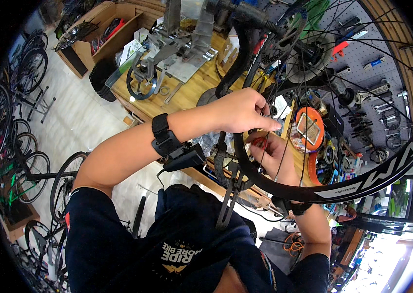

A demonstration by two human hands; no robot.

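dark matte rim (284, 188) w/ thin steel spokes (300, 105) curving across centre-right, right hand (271, 157) behind rim, grip unclear, small red tool at fingers, left hand (243, 111) pinched on a spoke above rim, wooden bench (187, 93) beyond, pegboard (362, 58) w/ metal tools far right

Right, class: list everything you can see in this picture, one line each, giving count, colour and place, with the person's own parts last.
Bicycle wheel: one, black rim with thin spokes, right half, in front of the person.
Wooden workbench: one, light brown, upper centre.
Metal stand: one, grey, on the workbench.
Pegboard with tools: one, grey, upper right.
Orange round tin: one, behind the spokes.
Wooden crate: one, upper left, on the floor.
Parked bicycles: several, dark, one green, left edge.
Wrist strap with device: one, black, on the left forearm.
Left hand: fingers pinching at the spokes.
Right hand: behind the rim, touching spokes.
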